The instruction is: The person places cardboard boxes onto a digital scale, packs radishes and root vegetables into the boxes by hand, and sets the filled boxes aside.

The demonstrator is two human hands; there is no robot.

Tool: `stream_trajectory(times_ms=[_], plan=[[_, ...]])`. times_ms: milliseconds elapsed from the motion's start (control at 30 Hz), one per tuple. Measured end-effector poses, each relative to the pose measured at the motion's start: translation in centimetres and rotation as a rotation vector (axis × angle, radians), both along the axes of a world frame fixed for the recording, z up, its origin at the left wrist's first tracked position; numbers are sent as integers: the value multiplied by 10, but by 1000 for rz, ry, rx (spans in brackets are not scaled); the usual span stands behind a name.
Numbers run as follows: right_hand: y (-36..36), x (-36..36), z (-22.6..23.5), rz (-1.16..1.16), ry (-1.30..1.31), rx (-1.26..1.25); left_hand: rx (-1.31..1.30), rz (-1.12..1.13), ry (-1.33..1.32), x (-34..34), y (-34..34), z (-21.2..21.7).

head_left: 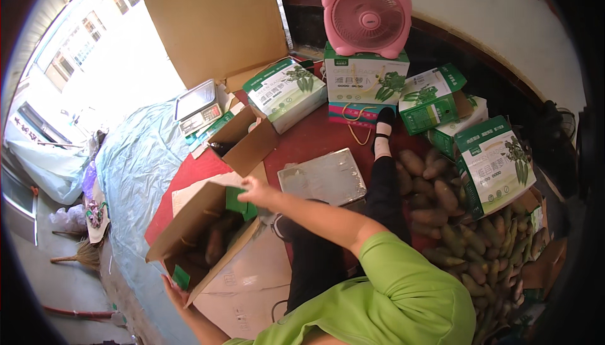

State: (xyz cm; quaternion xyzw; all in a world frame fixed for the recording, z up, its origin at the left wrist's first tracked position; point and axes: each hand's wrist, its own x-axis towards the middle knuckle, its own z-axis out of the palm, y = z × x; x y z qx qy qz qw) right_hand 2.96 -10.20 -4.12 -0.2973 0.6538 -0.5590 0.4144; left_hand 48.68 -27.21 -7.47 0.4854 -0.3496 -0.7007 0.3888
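The open cardboard box (184,222) stands before the person, tilted, and seems to rest on a pale carton (255,282), whose bare top shows along the box's right side. Inside the box lie some reddish-brown radishes (216,244), partly in shadow. The left hand (176,291) is at the near left corner of the box, beside a small green flap (181,277); its fingers lie along the outer wall, but I cannot tell if they grip. The right hand (257,195) is at the far right corner, close to another green flap (238,203). Its fingers are a little bent, and whether they pinch the cardboard I cannot tell.

Beyond the box, on the red mat (296,140), there is a flat grey container (324,178). A weighing scale (198,109) stands by the mat's far left corner. A large radish pile (447,197) spreads over its right edge, next to green-and-white boxes (495,165).
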Motion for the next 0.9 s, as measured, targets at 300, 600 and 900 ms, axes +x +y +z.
stream_trajectory(times_ms=[300, 600, 900], plan=[[2, 106, -54, 863, 449, 505, 397, 24, -327, 112, 58, -3], [2, 99, -53, 539, 489, 191, 67, 57, -913, 196, 34, -66], [39, 35, 10, 284, 365, -178, -781, -161, -842, -18, 41, 25]])
